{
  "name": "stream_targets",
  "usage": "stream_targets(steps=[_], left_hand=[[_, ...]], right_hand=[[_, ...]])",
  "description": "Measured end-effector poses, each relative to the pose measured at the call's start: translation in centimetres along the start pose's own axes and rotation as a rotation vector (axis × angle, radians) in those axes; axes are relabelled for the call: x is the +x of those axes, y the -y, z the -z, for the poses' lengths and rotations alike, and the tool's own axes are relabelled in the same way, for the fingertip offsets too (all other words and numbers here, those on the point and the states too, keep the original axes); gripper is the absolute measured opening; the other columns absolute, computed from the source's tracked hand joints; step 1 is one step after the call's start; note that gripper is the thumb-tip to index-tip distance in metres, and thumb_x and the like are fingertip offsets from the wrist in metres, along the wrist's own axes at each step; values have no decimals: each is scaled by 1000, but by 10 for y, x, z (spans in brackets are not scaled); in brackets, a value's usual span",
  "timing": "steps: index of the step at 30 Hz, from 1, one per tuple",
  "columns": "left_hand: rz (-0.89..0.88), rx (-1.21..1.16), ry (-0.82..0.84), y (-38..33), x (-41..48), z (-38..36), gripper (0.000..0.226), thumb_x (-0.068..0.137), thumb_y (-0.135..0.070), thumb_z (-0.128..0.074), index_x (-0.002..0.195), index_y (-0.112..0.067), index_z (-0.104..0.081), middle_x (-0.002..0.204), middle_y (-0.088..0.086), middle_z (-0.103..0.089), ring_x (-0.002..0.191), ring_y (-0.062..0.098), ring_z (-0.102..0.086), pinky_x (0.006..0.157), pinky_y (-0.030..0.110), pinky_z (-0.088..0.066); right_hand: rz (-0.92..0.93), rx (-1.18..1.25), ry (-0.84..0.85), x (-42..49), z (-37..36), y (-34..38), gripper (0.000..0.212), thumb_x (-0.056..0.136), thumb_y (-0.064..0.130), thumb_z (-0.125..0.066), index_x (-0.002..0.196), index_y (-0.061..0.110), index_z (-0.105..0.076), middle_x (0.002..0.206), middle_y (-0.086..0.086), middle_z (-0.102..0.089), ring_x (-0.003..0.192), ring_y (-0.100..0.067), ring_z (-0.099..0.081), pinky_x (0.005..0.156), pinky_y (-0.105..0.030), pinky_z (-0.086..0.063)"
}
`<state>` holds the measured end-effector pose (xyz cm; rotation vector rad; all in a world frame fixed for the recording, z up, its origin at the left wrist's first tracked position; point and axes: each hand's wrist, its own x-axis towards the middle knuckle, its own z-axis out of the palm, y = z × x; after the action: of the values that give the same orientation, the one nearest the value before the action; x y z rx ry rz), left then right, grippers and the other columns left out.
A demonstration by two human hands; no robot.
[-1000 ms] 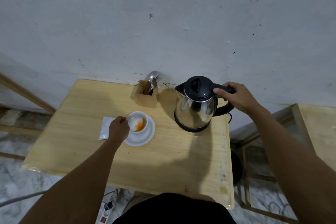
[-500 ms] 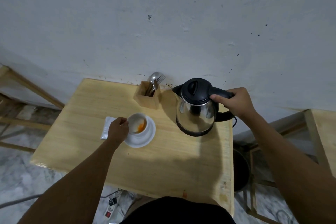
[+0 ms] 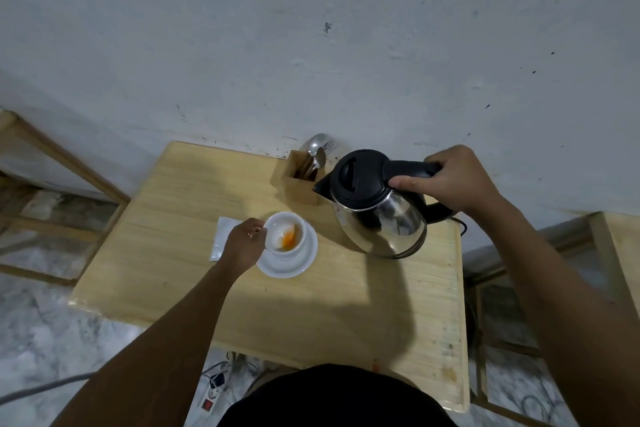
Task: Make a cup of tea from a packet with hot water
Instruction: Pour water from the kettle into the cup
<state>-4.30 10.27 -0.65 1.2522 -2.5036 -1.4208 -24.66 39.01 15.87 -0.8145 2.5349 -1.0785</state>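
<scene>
A white cup with orange powder inside stands on a white saucer on the wooden table. My left hand grips the cup at its left side. My right hand is closed on the black handle of a steel kettle, which is lifted off the table and tilted with its spout pointing left toward the cup. A white packet lies flat just left of my left hand.
A wooden holder with spoons and a fork stands at the back against the wall, close behind the kettle's spout. A power strip lies on the floor below. Wooden frames stand left and right of the table.
The kettle has come up off the table and tipped toward the cup. My left hand has stayed on the cup.
</scene>
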Motion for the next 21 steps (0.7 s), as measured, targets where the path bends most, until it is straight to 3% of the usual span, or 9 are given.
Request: stream_targets(steps=[3,7,11,15,21], left_hand=[[-15,-13,41,5,2,4,18,93,-19,-53,102,-7,-63,88,6,-65,82,26,-62,75,35,-49],[-37,-65,101,12,5,9,6,93,-14,-52,94,-13,-59,77,3,-60,77,25,-60,70,34,-47],[-70,-41,110,15,5,9,8,93,-14,-53,89,-11,-58,69,-3,-54,68,15,-51,61,23,-40],[-77,-37,117,23,7,9,19,93,-17,-54,88,0,-62,73,8,-59,73,22,-56,71,30,-43],[-144,0,136,24,8,11,13,95,-20,-51,91,-9,-58,74,2,-56,72,17,-52,58,22,-37]], right_hand=[[-35,-84,50,1,-6,24,72,51,70,-76,41,16,-30,35,10,-22,36,-10,-26,46,-28,-23],[-80,-177,66,-2,-18,51,69,48,74,-75,36,19,-35,32,9,-29,35,-9,-34,46,-27,-27],[-115,-293,100,-3,-27,68,80,40,85,-66,47,5,-54,44,-1,-46,45,-18,-48,48,-30,-34],[-118,-399,122,-3,-36,81,98,38,91,-60,60,-5,-60,52,-8,-51,51,-21,-51,51,-32,-36],[-148,-568,156,-7,-51,102,73,51,83,-68,49,10,-56,46,0,-47,47,-17,-50,49,-28,-36]])
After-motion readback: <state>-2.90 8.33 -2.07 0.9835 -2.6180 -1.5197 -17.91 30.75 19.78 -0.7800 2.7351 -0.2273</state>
